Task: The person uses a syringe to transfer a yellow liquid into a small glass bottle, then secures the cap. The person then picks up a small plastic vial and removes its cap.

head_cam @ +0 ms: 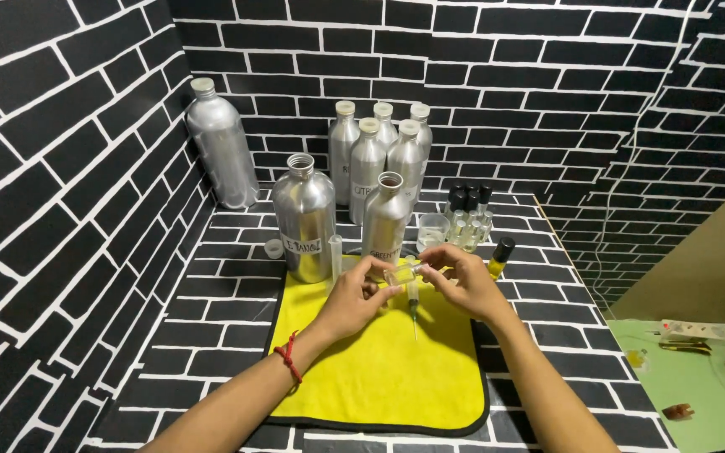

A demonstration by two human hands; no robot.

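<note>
Fingers: both sets are pinched shut; left hand (356,295) grips a small clear vial (398,274), right hand (461,283) pinches the top of a syringe (413,295) whose needle points down at the cloth.
Vial position: held level above the far edge of the yellow cloth (379,369), just in front of the open bottles, touching the syringe barrel.
Done so far: 2 large aluminium bottles stand uncapped, the big open bottle (304,222) and the narrower open bottle (386,220); a loose white cap (273,247) lies beside the big one; 1 roller bottle with yellow liquid (500,257) stands capped at the right.
Left, by my judgement: I cannot tell how full the vial is; a cluster of small black-capped vials (468,220) looks clear.
Surroundings: 5 capped aluminium bottles (379,151) at the back, 1 tall capped bottle (221,151) in the left corner, a small glass beaker (432,230), a clear measuring tube (336,256).
In the way: open bottles and tube stand close behind the hands, easy to knock.
</note>
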